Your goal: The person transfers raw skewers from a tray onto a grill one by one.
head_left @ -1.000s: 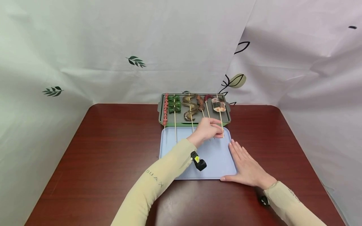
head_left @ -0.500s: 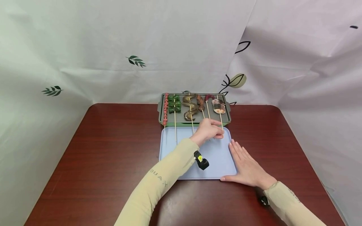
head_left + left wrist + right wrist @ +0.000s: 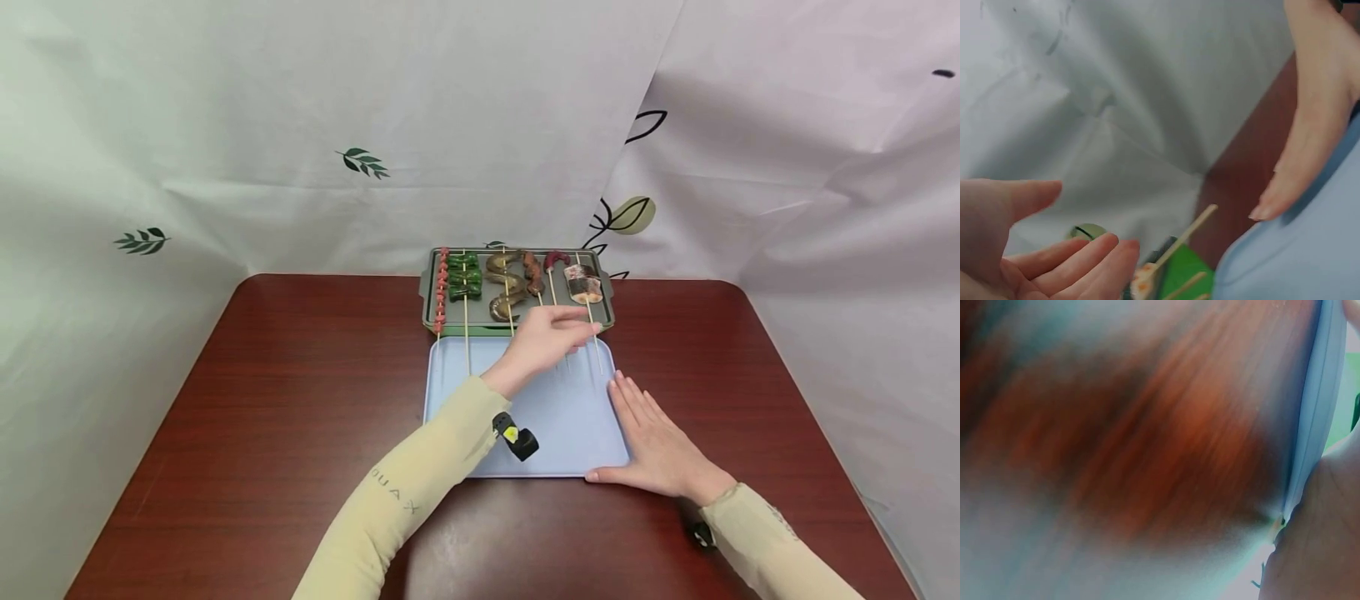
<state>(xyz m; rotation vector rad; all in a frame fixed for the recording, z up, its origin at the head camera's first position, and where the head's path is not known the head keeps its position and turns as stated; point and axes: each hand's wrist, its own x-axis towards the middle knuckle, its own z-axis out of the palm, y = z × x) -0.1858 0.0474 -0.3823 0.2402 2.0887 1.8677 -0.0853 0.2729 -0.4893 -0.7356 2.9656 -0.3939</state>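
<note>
In the head view my left hand (image 3: 546, 340) hovers over the far right of the light blue tray (image 3: 570, 442), beside the stick of the fish skewer (image 3: 585, 287). The left wrist view shows its thumb apart from its fingers (image 3: 1100, 265), with the bare stick end (image 3: 1200, 220) clear of them. The fish pieces lie at the right end of the grill pan (image 3: 483, 321), the stick reaching over the tray. My right hand (image 3: 656, 437) rests flat at the tray's right edge, fingers straight and thumb at the near corner.
Left of the fish lie a dark red curled skewer (image 3: 557, 260), a brown meat skewer (image 3: 532, 271), a shrimp-like skewer (image 3: 506, 286), a green pepper skewer (image 3: 464, 279) and a red-beaded skewer (image 3: 441, 292). Fabric walls (image 3: 300, 125) border the wooden table (image 3: 315, 358).
My left hand has let go of the fish skewer's stick and lifted slightly away. The stick end has dropped slightly and swung right. My right hand has stayed in place.
</note>
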